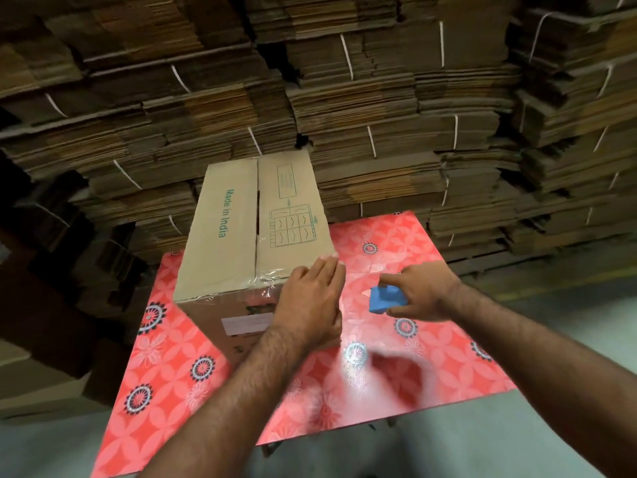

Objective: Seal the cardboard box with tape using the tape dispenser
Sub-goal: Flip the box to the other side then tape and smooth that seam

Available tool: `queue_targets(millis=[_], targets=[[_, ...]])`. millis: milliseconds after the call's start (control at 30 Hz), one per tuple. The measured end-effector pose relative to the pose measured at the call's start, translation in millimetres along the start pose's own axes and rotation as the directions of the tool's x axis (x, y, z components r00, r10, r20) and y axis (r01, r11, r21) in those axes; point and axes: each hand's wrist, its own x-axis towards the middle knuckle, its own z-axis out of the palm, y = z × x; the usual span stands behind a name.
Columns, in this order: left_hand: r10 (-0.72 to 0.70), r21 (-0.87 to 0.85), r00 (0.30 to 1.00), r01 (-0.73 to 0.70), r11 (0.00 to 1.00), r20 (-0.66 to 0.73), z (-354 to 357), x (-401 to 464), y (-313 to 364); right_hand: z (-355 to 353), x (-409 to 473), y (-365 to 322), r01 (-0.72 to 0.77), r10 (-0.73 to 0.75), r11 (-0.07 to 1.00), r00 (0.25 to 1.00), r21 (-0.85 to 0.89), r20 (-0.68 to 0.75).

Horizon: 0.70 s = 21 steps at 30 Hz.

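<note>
Both forearms reached in from the near edge over the table (448,367), which had a red floral cover. Left hand (310,301) lay flat, fingers extended, pressed on the near right corner of the box (251,229), grasping nothing. Right hand (422,293) was curled around the blue dispenser (384,300), just right of the box, above the table. Box stood on the table's far left part, flaps closed, clear tape (265,276) wrinkled over the near top edge. Behind: stacks (379,115) of flattened cardboard, tied in bundles.
</note>
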Motion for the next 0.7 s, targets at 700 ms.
queue_targets(millis=[700], targets=[[-0.020,-0.051,0.999,0.018,0.999,-0.033,17,-1,11,121,2,-103,-0.687,0.654,0.516,0.702,0.512,0.282]])
